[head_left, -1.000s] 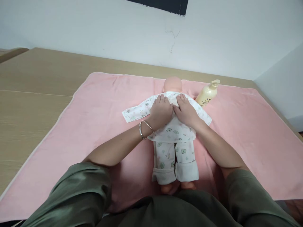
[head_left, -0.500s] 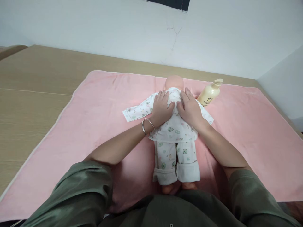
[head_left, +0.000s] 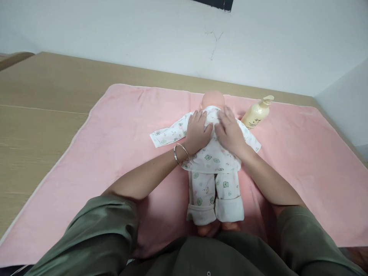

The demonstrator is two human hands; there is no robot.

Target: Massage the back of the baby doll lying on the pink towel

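The doll [head_left: 216, 164] lies at the centre of the frame, feet [head_left: 204, 229] toward the bottom edge, its face not visible, with the left hand [head_left: 198, 132] and the right hand [head_left: 230, 132] over the upper part of its shirt [head_left: 214, 150]. A second ago the thumbs met, or nearly, at the middle; now they stand apart with cloth showing between, so contact seems to have spread to both sides of the upper torso, perhaps as a stroke. Blur on the right hand suggests motion. The left fingers lie flat, slightly spread; the right ones look extended and close together; both thumbs point inward, and nothing is pinched. Counting outward: one doll, one shirt with two sleeves [head_left: 169, 135], one pair of trousers [head_left: 203, 189], two turned-up cuffs [head_left: 201, 215], two feet; two hands, with what looks like one bangle [head_left: 175, 154] at the left wrist; one bottle [head_left: 256, 114], right of centre in the upper half; one pink mat [head_left: 126, 122] beneath; one table [head_left: 51, 88], reaching into the upper left.
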